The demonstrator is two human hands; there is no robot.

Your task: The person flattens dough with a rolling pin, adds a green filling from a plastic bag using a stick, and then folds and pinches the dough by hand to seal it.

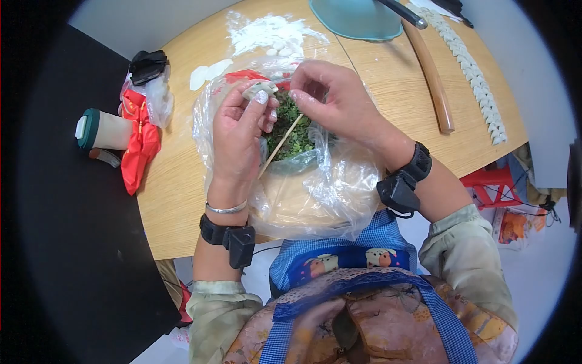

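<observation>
My left hand point(242, 121) is closed around a small white dumpling point(259, 91), its floury thumb pressed on the dough. Beside it, my right hand point(339, 100) is bent with thumb and fingertips drawn together; whether anything is between them is hidden. Below both hands sits a bowl of chopped green filling point(294, 136) inside a clear plastic bag point(339, 188). A thin wooden stick like a chopstick point(280, 147) slants across the filling, its upper end just under my right hand.
Flat dough wrappers point(209, 73) and spilled flour point(273, 33) lie at the back. A wooden rolling pin point(431, 82) and a long row of dumplings point(473, 76) are on the right. A teal basin point(357, 21) stands behind. At left are a cup point(109, 130) and a red bag point(139, 145).
</observation>
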